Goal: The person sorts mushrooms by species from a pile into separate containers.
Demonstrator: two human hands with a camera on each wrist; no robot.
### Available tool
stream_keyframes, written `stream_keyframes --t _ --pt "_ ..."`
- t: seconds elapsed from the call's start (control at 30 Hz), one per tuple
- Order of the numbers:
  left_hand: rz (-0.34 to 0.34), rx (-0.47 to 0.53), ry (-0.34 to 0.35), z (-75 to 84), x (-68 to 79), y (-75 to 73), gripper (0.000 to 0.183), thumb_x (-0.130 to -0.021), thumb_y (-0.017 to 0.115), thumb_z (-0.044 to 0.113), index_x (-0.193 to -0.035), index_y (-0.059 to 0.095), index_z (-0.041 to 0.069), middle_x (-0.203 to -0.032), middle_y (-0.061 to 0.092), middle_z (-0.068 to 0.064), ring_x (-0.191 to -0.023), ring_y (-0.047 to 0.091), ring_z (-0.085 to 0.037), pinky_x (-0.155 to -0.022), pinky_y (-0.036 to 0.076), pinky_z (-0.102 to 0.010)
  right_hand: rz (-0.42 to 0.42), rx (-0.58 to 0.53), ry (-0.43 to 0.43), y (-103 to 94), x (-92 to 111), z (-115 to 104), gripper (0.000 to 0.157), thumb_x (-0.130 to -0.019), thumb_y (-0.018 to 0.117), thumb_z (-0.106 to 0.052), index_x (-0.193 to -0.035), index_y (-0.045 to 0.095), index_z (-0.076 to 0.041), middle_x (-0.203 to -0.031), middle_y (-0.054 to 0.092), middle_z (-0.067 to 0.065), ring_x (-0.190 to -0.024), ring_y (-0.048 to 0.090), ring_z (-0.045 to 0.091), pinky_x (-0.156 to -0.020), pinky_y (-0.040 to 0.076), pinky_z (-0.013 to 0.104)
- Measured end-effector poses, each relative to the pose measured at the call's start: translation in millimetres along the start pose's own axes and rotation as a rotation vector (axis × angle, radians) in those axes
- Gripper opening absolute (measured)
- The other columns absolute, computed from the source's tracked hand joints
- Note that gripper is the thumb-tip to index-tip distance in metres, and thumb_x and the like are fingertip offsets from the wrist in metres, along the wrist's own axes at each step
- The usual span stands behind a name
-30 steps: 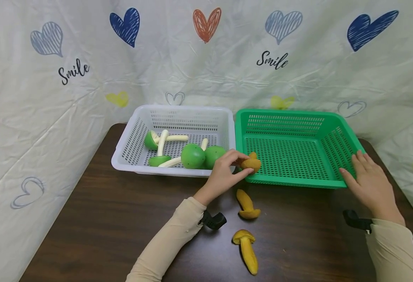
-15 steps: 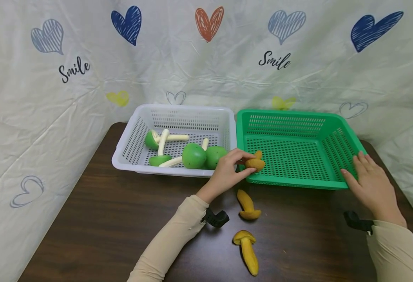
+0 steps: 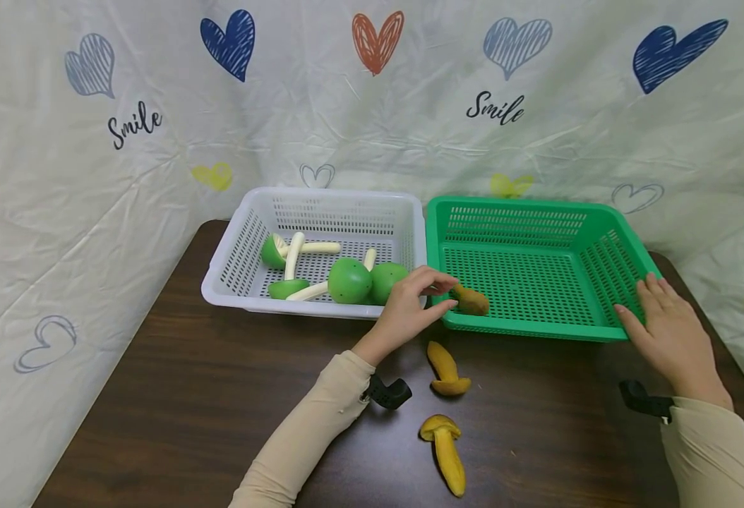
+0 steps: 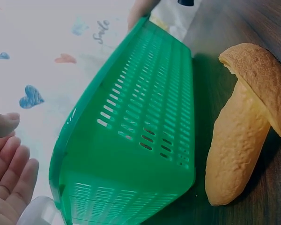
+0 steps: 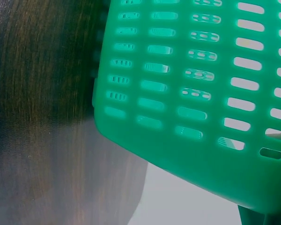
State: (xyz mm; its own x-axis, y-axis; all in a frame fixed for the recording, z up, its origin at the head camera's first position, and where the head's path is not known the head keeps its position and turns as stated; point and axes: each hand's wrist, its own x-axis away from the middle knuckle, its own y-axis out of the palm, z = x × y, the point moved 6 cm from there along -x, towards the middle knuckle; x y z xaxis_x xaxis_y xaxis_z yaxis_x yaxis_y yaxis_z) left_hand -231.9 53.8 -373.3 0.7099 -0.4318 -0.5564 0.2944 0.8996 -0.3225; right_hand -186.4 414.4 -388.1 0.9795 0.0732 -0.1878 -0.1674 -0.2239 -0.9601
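Note:
My left hand [image 3: 410,300] is over the near left corner of the green basket [image 3: 537,329], thumb and fingers parted with nothing between them. Just past its fingertips, a brown mushroom [image 3: 472,302] lies inside that basket. On the far side, my right hand [image 3: 670,331] rests against the basket's right rim, fingers extended. Two yellow-brown mushrooms lie on the table: one [image 3: 446,370] just in front of the basket, the other [image 3: 443,451] closer to me. The left wrist view shows the nearer-to-basket mushroom [image 4: 239,140] large beside the basket wall [image 4: 131,154].
A white basket [image 3: 219,300] stands directly left of the green one, holding several green-capped mushrooms [image 3: 349,281] with pale stems. Both sit toward the back of a dark wooden table [image 3: 207,395]. Behind hangs a white cloth [image 3: 308,120] printed with hearts.
The brown mushroom has left my left hand's pinch and now lies in the green basket, slightly lower and to the right. My right hand has stayed at the rim.

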Motion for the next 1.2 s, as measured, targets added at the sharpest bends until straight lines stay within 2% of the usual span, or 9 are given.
stream_keyframes --t 0.2,0.43,0.83,1.0,1.2 --pt "0.002 -0.005 0.019 1.4 0.1 -0.1 0.025 -0.083 0.071 0.001 -0.107 0.064 0.0 -0.102 0.06 -0.01 -0.092 0.061 -0.018 -0.083 0.05 -0.023 0.006 0.001 0.003 0.4 0.1 0.9 0.068 -0.102 0.035 -0.036 -0.14 0.019 0.018 -0.147 0.012 0.035 -0.141 0.0 0.04 -0.112 -0.001 0.051" --pt "0.0 0.002 0.026 1.1 0.7 0.2 0.024 -0.083 0.07 0.0 -0.106 0.064 -0.001 -0.102 0.061 -0.01 -0.092 0.062 -0.023 -0.083 0.05 -0.022 0.006 -0.001 -0.002 -0.6 0.4 -0.5 0.067 -0.102 0.035 -0.035 -0.14 0.02 0.018 -0.147 0.013 0.036 -0.141 0.001 0.04 -0.112 0.001 0.053" --pt "-0.007 0.027 0.022 2.8 1.9 0.4 0.022 -0.084 0.068 0.0 -0.106 0.064 -0.002 -0.103 0.061 -0.011 -0.092 0.062 -0.02 -0.082 0.051 -0.025 -0.009 -0.009 0.009 1.0 1.1 1.3 0.068 -0.102 0.034 -0.035 -0.141 0.017 0.017 -0.148 0.01 0.034 -0.141 -0.002 0.038 -0.112 -0.002 0.051" --pt "-0.032 0.005 0.037 5.7 9.3 1.2 0.021 -0.085 0.068 0.001 -0.106 0.065 0.001 -0.102 0.062 -0.008 -0.093 0.061 -0.013 -0.083 0.049 -0.019 -0.009 -0.01 0.01 1.2 0.7 2.2 0.068 -0.102 0.035 -0.035 -0.141 0.017 0.017 -0.148 0.009 0.034 -0.142 -0.003 0.038 -0.113 -0.003 0.049" --pt "-0.054 -0.007 0.094 10.1 24.1 -0.2 0.02 -0.084 0.069 0.001 -0.105 0.065 0.0 -0.099 0.062 -0.007 -0.092 0.06 -0.011 -0.083 0.049 -0.02 -0.019 0.005 0.002 0.7 -1.2 1.3 0.069 -0.102 0.034 -0.036 -0.141 0.016 0.018 -0.147 0.009 0.036 -0.141 -0.002 0.04 -0.113 -0.003 0.049"
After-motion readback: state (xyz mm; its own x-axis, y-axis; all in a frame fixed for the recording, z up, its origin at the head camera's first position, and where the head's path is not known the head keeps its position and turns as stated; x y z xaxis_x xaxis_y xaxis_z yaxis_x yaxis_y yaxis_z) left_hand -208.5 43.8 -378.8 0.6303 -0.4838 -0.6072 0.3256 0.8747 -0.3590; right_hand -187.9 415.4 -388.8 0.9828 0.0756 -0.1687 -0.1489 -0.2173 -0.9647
